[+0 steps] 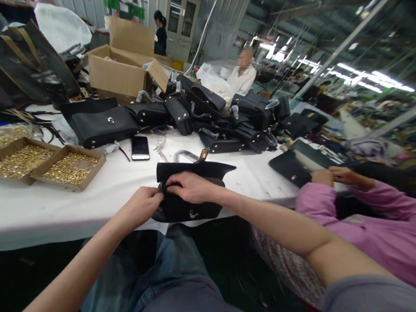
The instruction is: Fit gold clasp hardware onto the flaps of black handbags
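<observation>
A small black handbag (204, 207) lies at the table's front edge before me, its flap raised at the back and a gold clasp on its front. My left hand (145, 203) grips the bag's left end, fingers curled on its edge. Close beside it, my right hand (191, 185) reaches over the opening and pinches the same left edge. Both sets of fingertips are partly hidden by the bag. Behind the flap lie a wrapped handle (185, 154) and a gold-coloured tag (203, 154).
Two cardboard trays (94, 167) of small gold fittings stand left, near a phone (139, 148). Black handbags (221, 117) are heaped along the back, before an open carton (117, 73). At right, a co-worker in a pink sleeve (318, 202) handles another black bag (290, 168).
</observation>
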Demonstrator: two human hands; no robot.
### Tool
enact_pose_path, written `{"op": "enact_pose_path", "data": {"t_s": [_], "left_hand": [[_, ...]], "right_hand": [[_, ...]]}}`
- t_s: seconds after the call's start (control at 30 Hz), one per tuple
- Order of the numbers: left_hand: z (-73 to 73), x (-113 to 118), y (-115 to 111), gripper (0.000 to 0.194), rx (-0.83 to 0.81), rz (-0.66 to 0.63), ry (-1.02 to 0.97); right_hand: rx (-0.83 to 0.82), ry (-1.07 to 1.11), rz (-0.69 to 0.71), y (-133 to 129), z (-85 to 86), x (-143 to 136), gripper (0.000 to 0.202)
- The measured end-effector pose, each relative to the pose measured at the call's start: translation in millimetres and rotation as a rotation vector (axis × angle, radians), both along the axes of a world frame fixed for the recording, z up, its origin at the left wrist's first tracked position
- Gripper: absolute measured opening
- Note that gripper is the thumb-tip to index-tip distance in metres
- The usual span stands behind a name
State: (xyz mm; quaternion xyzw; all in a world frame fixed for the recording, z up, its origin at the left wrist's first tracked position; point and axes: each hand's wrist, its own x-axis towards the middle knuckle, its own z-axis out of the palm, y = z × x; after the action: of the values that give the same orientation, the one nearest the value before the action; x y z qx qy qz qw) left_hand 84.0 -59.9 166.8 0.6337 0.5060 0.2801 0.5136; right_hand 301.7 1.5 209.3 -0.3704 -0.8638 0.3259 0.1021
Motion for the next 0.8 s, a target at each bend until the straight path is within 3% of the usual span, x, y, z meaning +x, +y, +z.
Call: {"op": "enact_pose_path", "data": {"t_s": [0.07,0.17,0.43,0.63,0.8], "left_hand": [[-2.5,2.8,0.4,0.031,0.019,0.035,0.027],[-7.2,5.5,0.9,0.029,-0.031,0.103,-0.089],[-11.5,9.5,-2.8,0.030,-0.020,0.225,-0.108],[-16.6,11.7,-0.8,0.029,0.000,0.241,-0.094],[-12.1,12.9,-1.9,0.033,0.020,0.248,-0.081]], "right_hand": [[-0.008,0.007,0.000,2.1,-2.3,1.0,0.016],[-0.042,0.037,-0.014,7.3,-6.0,4.5,0.018],[-0.276,0.068,-0.007,18.9,-8.7,21.5,0.027],[-0.199,0.181,0.043,20.9,-11.3,16.1,0.019],[-0.112,0.044,-0.012,23.8,-11.6,8.3,0.014]]}}
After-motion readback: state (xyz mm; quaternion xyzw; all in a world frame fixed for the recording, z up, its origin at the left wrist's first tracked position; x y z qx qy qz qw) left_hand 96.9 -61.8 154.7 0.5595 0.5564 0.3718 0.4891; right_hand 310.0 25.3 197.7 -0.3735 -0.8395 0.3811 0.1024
